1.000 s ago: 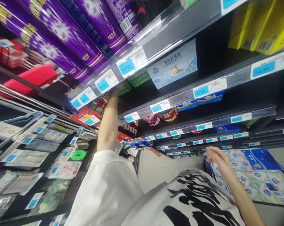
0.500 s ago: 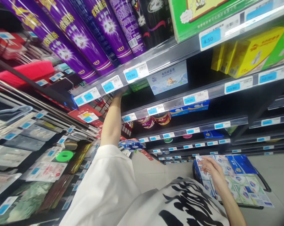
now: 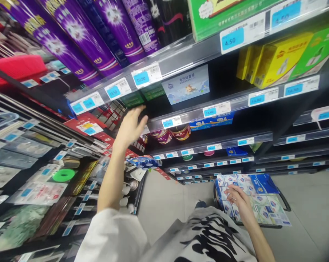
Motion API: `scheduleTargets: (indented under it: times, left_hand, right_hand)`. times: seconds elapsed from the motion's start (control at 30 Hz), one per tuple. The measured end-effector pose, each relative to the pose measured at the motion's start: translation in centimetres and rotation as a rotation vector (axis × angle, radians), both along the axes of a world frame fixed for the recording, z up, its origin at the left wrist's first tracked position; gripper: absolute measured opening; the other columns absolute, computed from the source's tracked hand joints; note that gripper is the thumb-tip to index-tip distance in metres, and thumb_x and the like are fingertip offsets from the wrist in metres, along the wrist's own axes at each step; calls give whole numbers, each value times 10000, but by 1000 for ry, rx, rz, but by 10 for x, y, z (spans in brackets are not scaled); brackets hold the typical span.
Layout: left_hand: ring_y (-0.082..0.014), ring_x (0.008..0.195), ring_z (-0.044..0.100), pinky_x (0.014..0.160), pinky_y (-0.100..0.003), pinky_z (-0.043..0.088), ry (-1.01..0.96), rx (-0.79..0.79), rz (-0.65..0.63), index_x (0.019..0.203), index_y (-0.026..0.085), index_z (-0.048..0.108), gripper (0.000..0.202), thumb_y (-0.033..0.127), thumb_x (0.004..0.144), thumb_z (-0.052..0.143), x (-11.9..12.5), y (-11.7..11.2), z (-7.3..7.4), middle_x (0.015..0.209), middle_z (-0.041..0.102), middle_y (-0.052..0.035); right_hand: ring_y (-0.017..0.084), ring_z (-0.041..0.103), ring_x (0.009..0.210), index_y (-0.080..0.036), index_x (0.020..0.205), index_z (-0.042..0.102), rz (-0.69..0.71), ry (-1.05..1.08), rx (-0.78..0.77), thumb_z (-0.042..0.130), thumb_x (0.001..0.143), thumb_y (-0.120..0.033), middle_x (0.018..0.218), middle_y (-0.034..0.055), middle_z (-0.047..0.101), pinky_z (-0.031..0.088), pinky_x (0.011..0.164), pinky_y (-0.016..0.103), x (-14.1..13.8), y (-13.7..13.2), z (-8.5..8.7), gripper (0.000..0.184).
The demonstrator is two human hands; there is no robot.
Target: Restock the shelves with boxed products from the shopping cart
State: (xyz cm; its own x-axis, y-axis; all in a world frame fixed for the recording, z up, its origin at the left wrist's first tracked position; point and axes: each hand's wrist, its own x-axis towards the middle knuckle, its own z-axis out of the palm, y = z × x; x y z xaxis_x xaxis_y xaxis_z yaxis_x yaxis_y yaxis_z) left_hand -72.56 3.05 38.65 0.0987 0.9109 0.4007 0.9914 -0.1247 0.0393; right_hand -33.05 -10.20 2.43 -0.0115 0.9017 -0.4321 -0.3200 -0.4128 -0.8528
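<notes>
My left hand (image 3: 130,127) is at the left end of a middle shelf, fingers spread and thumb apart, with nothing visible in it. Just behind its fingertips, dark green boxes (image 3: 133,99) stand deep on that shelf, partly shaded by the shelf above. A pale blue box (image 3: 186,85) with a cartoon animal stands to their right. My right hand (image 3: 240,202) hangs low at the right with bent fingers; a thin white thing shows at them, too small to name. Below that hand lies a load of white and blue printed packs (image 3: 270,209).
Purple spray cans (image 3: 79,32) and a large green box (image 3: 230,14) fill the upper shelf, whose edge (image 3: 181,60) juts out above my left hand. Yellow boxes (image 3: 281,58) stand at right. Round tins (image 3: 181,134) sit one shelf lower. A side rack (image 3: 44,171) of hanging goods borders the left.
My left hand has drawn back from under the upper shelf, where it was hidden, and now shows with spread fingers. The view has shifted slightly; my right hand keeps its bent pose.
</notes>
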Motion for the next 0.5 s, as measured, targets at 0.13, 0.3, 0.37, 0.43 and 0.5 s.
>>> scheduleTargets:
  times: [0.13, 0.3, 0.37, 0.43, 0.5]
  left_hand:
    - [-268, 1354, 584, 1203, -393, 429, -52, -423, -223, 1451, 238, 581, 494, 485, 1068, 389, 27, -105, -52, 1460, 636, -72]
    - [-293, 1372, 590, 1170, -427, 455, 118, -1147, -165, 1489, 220, 570, 489, 347, 1056, 381, 38, -176, -187, 1496, 623, -102]
    - [-334, 1343, 613, 1109, -470, 495, 250, -1278, -81, 1487, 184, 570, 492, 267, 1039, 385, 47, -200, -250, 1466, 640, -148]
    - [-306, 1344, 619, 1100, -427, 501, 218, -1352, -82, 1473, 185, 577, 475, 239, 1058, 352, 62, -226, -304, 1449, 652, -148]
    - [-245, 1315, 645, 1081, -355, 512, 111, -1423, -88, 1438, 204, 597, 460, 193, 1079, 310, 82, -252, -341, 1413, 673, -136]
  right_hand:
    - [173, 614, 593, -220, 954, 676, 78, -16, -36, 744, 758, -526, 781, 41, 750, 426, 530, 279, -12, -2, -3, 370]
    - [149, 593, 536, -228, 916, 650, 179, -77, -156, 686, 700, -455, 722, 7, 738, 379, 491, 247, -30, -3, -27, 315]
    - [140, 590, 517, -222, 896, 656, 203, -120, -224, 670, 708, -385, 719, 2, 742, 350, 469, 234, -27, -3, -47, 249]
    - [126, 580, 504, -215, 886, 661, 231, -158, -266, 648, 735, -329, 721, 0, 743, 345, 465, 228, -20, -7, -67, 190]
    - [123, 575, 506, -210, 895, 661, 261, -186, -291, 626, 772, -292, 687, -6, 729, 353, 472, 223, -13, -14, -83, 152]
